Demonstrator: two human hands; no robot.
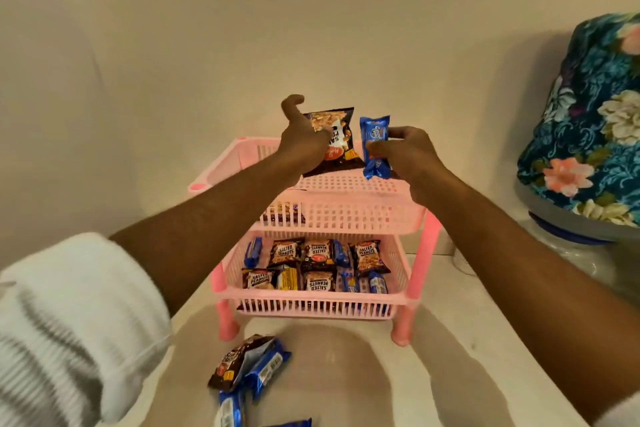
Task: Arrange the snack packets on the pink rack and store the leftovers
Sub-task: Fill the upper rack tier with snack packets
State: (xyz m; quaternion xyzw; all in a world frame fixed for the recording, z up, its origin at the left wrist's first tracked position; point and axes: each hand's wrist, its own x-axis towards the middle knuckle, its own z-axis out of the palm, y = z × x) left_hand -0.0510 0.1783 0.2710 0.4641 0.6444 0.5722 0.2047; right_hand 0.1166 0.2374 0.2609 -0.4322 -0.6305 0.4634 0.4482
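Observation:
A pink tiered rack (346,215) stands on a white table against the wall. My left hand (304,139) holds a dark salted peanuts packet (341,146) upright over the back of the top tier. Beside it my right hand (405,152) grips a small blue packet (375,149), also upright above the top tier. The lower tier (318,302) holds several peanut packets and blue packets in rows. A packet (282,215) shows through the middle tier's front. Loose packets (249,367), one dark and several blue, lie on the table in front of the rack.
A floral blue cloth (588,121) covers a bulky object at the right, on a grey and white base (568,236). The white table (363,385) spreads out in front of the rack. A plain cream wall (207,45) is right behind the rack.

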